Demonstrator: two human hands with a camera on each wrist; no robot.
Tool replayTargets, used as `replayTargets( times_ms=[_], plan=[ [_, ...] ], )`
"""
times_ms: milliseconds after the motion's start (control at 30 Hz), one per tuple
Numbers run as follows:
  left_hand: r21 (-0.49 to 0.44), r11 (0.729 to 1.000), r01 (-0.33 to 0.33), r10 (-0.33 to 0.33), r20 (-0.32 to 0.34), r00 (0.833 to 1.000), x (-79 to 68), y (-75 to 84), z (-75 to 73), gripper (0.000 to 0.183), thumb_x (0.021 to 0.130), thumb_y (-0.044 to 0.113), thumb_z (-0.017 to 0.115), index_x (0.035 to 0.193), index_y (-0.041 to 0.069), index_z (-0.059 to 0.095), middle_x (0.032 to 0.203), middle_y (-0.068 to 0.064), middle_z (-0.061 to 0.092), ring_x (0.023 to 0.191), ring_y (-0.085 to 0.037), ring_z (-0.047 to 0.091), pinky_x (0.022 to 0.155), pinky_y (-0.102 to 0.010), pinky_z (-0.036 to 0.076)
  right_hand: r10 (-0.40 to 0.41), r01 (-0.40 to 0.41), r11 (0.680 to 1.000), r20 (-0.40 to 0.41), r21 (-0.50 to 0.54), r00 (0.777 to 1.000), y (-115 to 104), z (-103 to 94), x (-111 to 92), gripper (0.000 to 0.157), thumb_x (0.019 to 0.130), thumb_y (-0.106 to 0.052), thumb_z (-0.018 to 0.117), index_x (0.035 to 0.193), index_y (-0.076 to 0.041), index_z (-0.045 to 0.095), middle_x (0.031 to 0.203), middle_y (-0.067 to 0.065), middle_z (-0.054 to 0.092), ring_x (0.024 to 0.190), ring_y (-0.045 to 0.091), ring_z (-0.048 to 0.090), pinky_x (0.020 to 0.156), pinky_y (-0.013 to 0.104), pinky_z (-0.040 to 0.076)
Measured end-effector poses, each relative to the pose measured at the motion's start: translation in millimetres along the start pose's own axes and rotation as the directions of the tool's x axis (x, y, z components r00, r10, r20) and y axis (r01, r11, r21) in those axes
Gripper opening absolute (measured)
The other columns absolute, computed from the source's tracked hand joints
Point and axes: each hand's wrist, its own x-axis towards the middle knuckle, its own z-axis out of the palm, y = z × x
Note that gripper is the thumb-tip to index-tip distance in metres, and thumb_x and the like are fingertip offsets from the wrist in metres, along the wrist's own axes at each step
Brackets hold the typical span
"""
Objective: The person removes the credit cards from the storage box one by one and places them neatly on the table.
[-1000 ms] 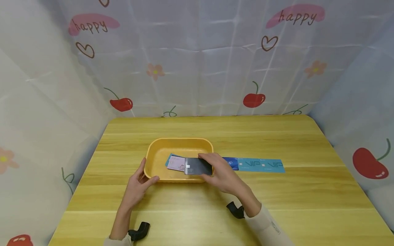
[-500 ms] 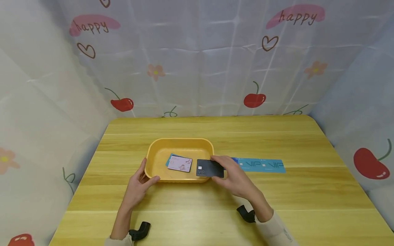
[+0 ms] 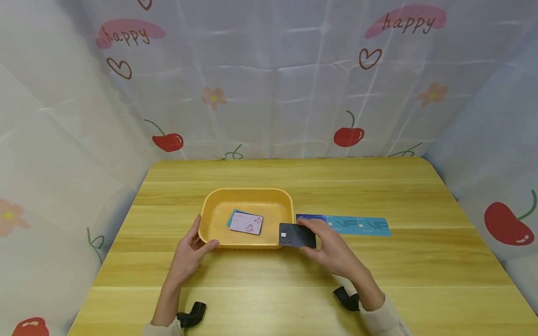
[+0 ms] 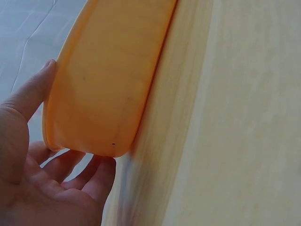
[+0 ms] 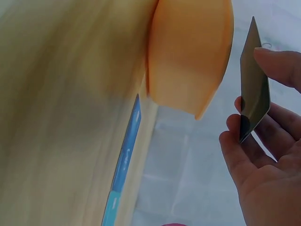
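My right hand [image 3: 332, 247] pinches a black VIP card [image 3: 296, 235] by its edges, thumb on the near side and fingers on the far side. In the right wrist view the card [image 5: 254, 82] is held up off the table, beside the tub's end wall. The yellow plastic tub [image 3: 248, 246] stands mid-table; the card overlaps its near right corner in the head view. My left hand [image 3: 189, 254] grips the tub's left end, thumb at the near rim and fingers round the end wall. Inside lies a pink card [image 3: 246, 223] over a light blue card [image 3: 232, 217].
Right of the tub, a dark blue card [image 3: 310, 217] and light blue VIP cards [image 3: 357, 226] lie in a row on the wooden table [image 3: 269, 289]. Black wrist mounts [image 3: 192, 315] sit at both wrists. A printed curtain [image 3: 269, 93] hangs behind the table.
My right hand has carried the black card rightward and a little nearer, from over the tub's inside to its right corner. The pink card is uncovered now. My left hand stays on the tub.
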Motion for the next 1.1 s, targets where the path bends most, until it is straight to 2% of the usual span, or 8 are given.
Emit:
replayTargets(
  times_ms=[300, 467, 700, 900, 1100],
  plan=[
    [-0.009, 1.0, 0.0, 0.0, -0.001, 1.0, -1.6, -1.0, -0.6, 0.092, 0.092, 0.016, 0.072, 0.158, 0.005, 0.009, 0.162, -0.013, 0.01, 0.141, -0.034, 0.03, 0.099, -0.018, 0.041, 0.019, -0.019, 1.0, -0.008, -0.01, 1.0, 18, -3.8, -16, 0.065, 0.081, -0.008, 0.082, 0.139, -0.006, 0.055, 0.135, 0.01, 0.058, 0.121, 0.031, 0.054, 0.092, 0.05, 0.05],
    [-0.005, 1.0, -0.012, 0.012, -0.005, 1.0, -1.2, -2.8, -1.3, 0.091, 0.092, 0.015, 0.072, 0.158, 0.004, 0.01, 0.162, -0.014, 0.01, 0.141, -0.034, 0.03, 0.099, -0.019, 0.04, 0.019, -0.019, 1.0, -0.013, 0.003, 1.0, 24, -3.4, -21, 0.065, 0.08, -0.006, 0.082, 0.138, -0.005, 0.055, 0.135, 0.008, 0.058, 0.122, 0.03, 0.054, 0.095, 0.05, 0.048],
    [-0.001, 1.0, -0.01, 0.01, -0.001, 1.0, -0.2, -3.9, -0.4, 0.091, 0.092, 0.014, 0.072, 0.158, 0.003, 0.01, 0.162, -0.016, 0.01, 0.141, -0.036, 0.03, 0.099, -0.019, 0.041, 0.043, -0.043, 0.999, -0.011, -0.014, 0.999, 31, -9.0, -28, 0.065, 0.08, -0.003, 0.081, 0.139, -0.003, 0.054, 0.137, 0.014, 0.056, 0.125, 0.036, 0.051, 0.098, 0.055, 0.045],
    [-0.003, 1.0, -0.003, 0.003, -0.003, 1.0, -0.2, -1.6, -1.0, 0.091, 0.092, 0.015, 0.072, 0.158, 0.005, 0.01, 0.162, -0.013, 0.01, 0.141, -0.034, 0.03, 0.099, -0.018, 0.041, 0.055, -0.055, 0.998, 0.015, -0.027, 0.998, 36, -10.8, -30, 0.064, 0.08, -0.001, 0.081, 0.139, 0.0, 0.054, 0.136, 0.016, 0.056, 0.127, 0.038, 0.049, 0.102, 0.056, 0.041],
    [0.0, 1.0, -0.001, 0.001, -0.002, 1.0, 0.3, -2.7, -0.1, 0.092, 0.092, 0.015, 0.073, 0.158, 0.005, 0.01, 0.162, -0.013, 0.011, 0.141, -0.035, 0.032, 0.099, -0.02, 0.041, 0.085, -0.083, 0.995, 0.035, -0.062, 0.996, 40, -3.8, -27, 0.063, 0.079, -0.002, 0.082, 0.137, -0.001, 0.056, 0.131, 0.014, 0.058, 0.123, 0.033, 0.05, 0.102, 0.053, 0.043]
  ],
)
